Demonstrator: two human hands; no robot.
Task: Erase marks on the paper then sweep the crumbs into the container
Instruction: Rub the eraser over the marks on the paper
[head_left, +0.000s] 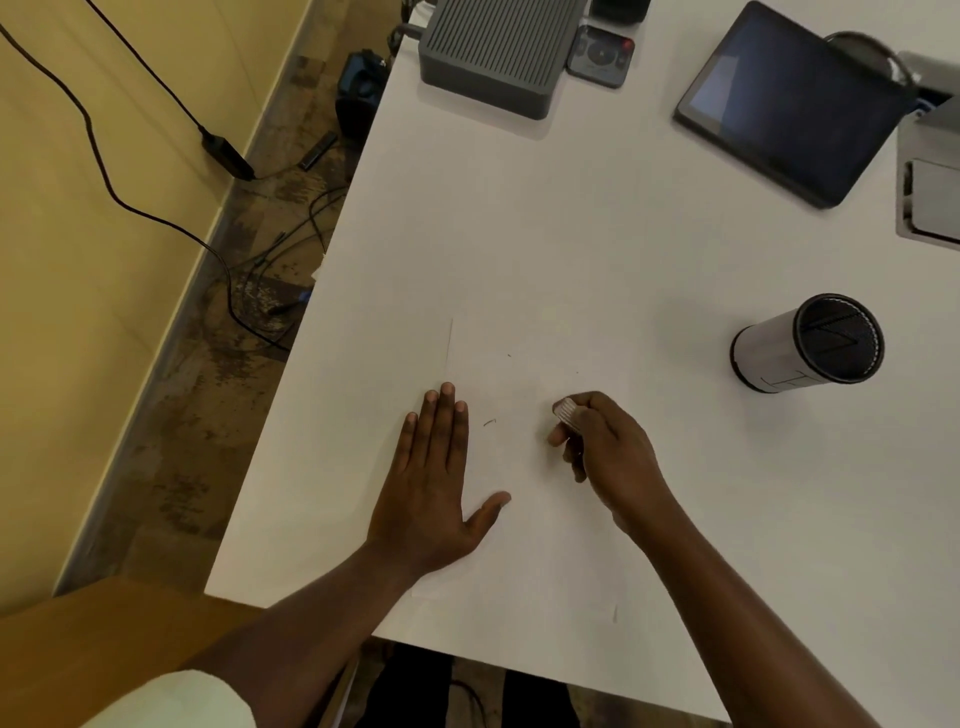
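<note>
One head-worn camera looks steeply down and forward, close above the white table.

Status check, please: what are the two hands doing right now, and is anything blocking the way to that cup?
Left hand flat on paper. Right hand gripping eraser. Small mark between hands. Container upright at right, path clear.

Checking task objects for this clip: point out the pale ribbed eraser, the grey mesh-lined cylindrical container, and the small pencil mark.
Pale ribbed eraser (566, 408): head view, exposed end.
Grey mesh-lined cylindrical container (766, 353): head view, outer wall.
Small pencil mark (489, 422): head view, stroke middle.
</note>
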